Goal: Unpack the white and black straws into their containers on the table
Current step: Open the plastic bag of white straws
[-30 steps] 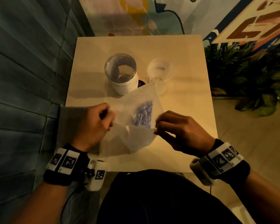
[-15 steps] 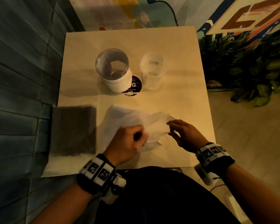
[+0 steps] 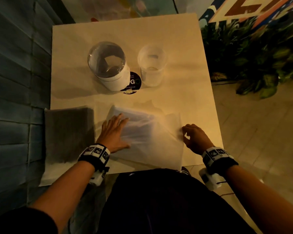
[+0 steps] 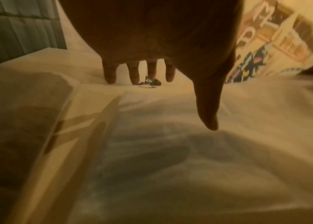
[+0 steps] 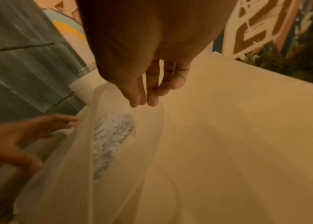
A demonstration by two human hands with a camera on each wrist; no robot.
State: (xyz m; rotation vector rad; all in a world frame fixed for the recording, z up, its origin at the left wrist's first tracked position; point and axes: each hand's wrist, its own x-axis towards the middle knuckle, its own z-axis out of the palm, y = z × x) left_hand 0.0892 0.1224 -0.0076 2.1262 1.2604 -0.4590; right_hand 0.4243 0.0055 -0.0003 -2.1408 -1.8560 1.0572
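Note:
A translucent bag of white straws (image 3: 147, 137) lies flat at the near middle of the table (image 3: 176, 48). My left hand (image 3: 118, 127) rests on the bag's left part with straight, spread fingers (image 4: 111, 74). My right hand (image 3: 184, 135) pinches the bag's right edge between thumb and fingertips (image 5: 151, 100); the white straw ends (image 5: 111, 136) show through the plastic. A dark pack of black straws (image 3: 68, 132) lies at the table's near left. Behind stand a large clear container (image 3: 108, 65) with a white base and a smaller clear cup (image 3: 151, 65), each with something small at its bottom.
A round black sticker (image 3: 133, 83) lies between the two containers. A slatted wall (image 3: 15, 81) runs along the table's left side. Leafy plants (image 3: 252, 56) stand past the right edge. My dark-clothed lap is under the near edge.
The bag has come down from the air and now lies flat on the table. My left hand has let go of its grip and spread flat on it.

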